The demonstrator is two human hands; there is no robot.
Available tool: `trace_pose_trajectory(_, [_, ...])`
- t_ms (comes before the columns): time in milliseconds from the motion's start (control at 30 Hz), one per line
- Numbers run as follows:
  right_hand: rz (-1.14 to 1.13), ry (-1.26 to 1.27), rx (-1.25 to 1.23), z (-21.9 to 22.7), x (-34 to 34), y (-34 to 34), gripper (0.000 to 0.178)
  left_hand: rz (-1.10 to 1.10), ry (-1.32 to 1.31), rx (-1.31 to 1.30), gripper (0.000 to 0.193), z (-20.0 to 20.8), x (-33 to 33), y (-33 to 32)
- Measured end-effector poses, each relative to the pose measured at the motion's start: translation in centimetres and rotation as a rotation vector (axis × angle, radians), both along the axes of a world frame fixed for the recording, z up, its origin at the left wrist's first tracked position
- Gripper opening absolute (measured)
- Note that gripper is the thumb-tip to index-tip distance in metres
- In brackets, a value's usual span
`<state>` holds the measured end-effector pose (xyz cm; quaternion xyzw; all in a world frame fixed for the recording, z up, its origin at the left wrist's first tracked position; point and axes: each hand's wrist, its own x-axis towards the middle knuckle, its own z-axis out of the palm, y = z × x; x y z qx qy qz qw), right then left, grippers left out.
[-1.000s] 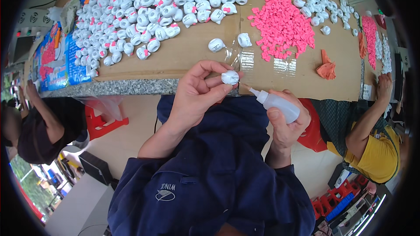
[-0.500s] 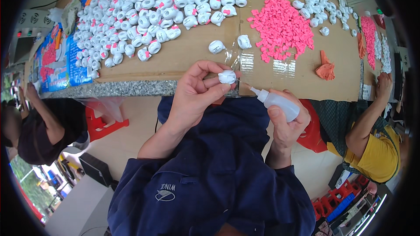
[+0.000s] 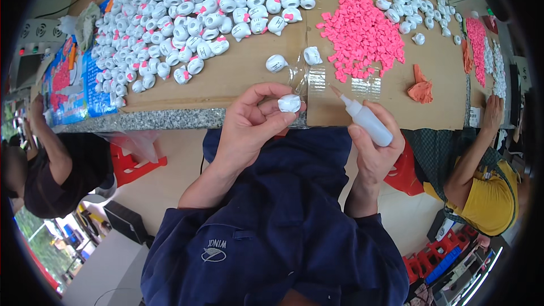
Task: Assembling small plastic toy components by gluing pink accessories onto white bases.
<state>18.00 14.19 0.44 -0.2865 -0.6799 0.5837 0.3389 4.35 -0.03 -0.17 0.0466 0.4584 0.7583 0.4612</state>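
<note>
Between the thumb and fingers of my left hand [image 3: 258,116] is a small white cat-head piece [image 3: 289,103], held over the table's front edge. My right hand [image 3: 377,144] grips a translucent white squeeze bottle [image 3: 371,124], its thin nozzle [image 3: 338,93] tilted up and to the left, apart from the piece. Two loose white heads, one a white cat head [image 3: 276,63], lie just beyond my left hand. A heap of small pink bows [image 3: 362,37] lies beyond the bottle.
Many white heads with pink bows [image 3: 192,20] cover the far left of the cardboard [image 3: 226,82]. Plain white heads [image 3: 416,0] lie at the far right. A crumpled orange glove-like scrap [image 3: 420,88] rests right. Co-workers sit on both sides, one in a yellow shirt [image 3: 487,198].
My right hand has drawn the bottle slightly right, and its nozzle now points more upward, farther from the white piece. My left hand and the piece have shifted slightly left and nearer to me.
</note>
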Motion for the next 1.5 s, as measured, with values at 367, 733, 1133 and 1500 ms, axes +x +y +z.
trace_pose_trajectory(367, [0.090, -0.001, 0.202, -2.4, -3.0, 0.4, 0.036, -0.050, 0.032, 0.008, 0.031, -0.6, 0.5, 0.1])
trace_pose_trajectory(733, [-0.295, -0.390, 0.617, -1.4, -1.7, 5.1, 0.012, -0.080, 0.054, 0.013, 0.030, -0.3, 1.0, 0.2])
trace_pose_trajectory(1133, [0.246, -0.073, -0.027, 1.2, 0.2, 1.2, 0.012, -0.054, 0.138, 0.121, 0.031, -1.5, 1.8, 1.0])
trace_pose_trajectory(1500, [0.278, -0.279, -0.173, 0.8, -0.4, -0.5, 0.016, -0.129, 0.223, 0.058, 0.026, -1.6, 2.3, 1.2])
